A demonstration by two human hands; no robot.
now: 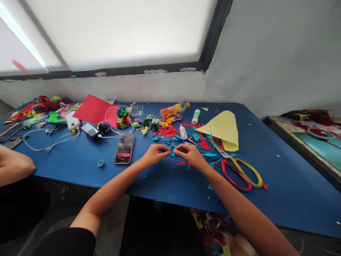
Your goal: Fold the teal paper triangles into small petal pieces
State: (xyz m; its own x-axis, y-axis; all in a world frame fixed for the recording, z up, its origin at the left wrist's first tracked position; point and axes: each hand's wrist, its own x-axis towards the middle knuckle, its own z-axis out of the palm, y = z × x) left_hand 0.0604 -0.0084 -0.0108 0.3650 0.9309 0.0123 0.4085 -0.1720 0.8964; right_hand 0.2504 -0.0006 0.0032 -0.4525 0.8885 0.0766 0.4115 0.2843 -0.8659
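My left hand (154, 153) and my right hand (190, 155) meet above the blue table, thumbs and forefingers pinched. A small piece of blue paper (172, 154) shows between the fingertips of both hands. Just beyond them lie red paper scraps (168, 131) and blue paper scraps (209, 155). Among the scraps is a small white glue bottle (183, 132). Beside my right forearm rest large scissors (234, 167) with one red and one yellow handle, their blades apart and partly over the scraps.
A phone (124, 149) lies left of my hands, near a round blue cap (100, 163). Farther back are folded paper flowers (123, 112), an orange drink bottle (174, 110), a glue stick (195, 116) and curled yellow paper (226, 129). Another person's arm (16, 165) rests at the left edge.
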